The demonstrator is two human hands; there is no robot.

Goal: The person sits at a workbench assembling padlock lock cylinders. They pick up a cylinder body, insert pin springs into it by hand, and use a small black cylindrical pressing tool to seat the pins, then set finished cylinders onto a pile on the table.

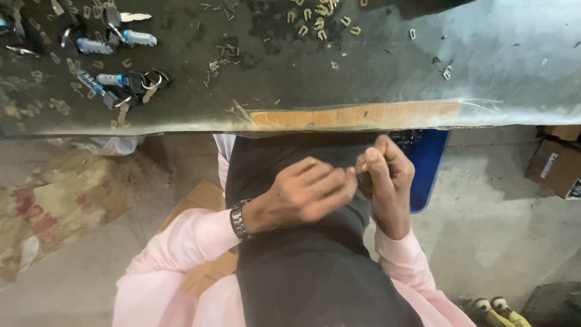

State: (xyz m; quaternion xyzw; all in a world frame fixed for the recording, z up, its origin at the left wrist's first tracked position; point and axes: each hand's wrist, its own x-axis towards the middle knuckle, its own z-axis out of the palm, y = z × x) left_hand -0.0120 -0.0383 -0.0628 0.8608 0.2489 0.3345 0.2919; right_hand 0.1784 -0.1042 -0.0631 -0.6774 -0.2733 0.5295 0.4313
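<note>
So your left hand (305, 197) and right hand (387, 175) meet fingertip to fingertip over your lap, just below the bench edge (357, 116). Both are pinched shut on some tiny part (361, 171) between them; it's too hidden to tell its long axis.

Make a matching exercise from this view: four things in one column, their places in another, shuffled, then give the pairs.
Things:
1. wristwatch
2. blue bin
3. key bunches
4. cardboard box

Places:
A. upper left of the worktable
B. floor at far right
C. left hand's wrist
D. under the table edge, behind the right hand

Pairs: 1-C, 2-D, 3-A, 4-B
</note>
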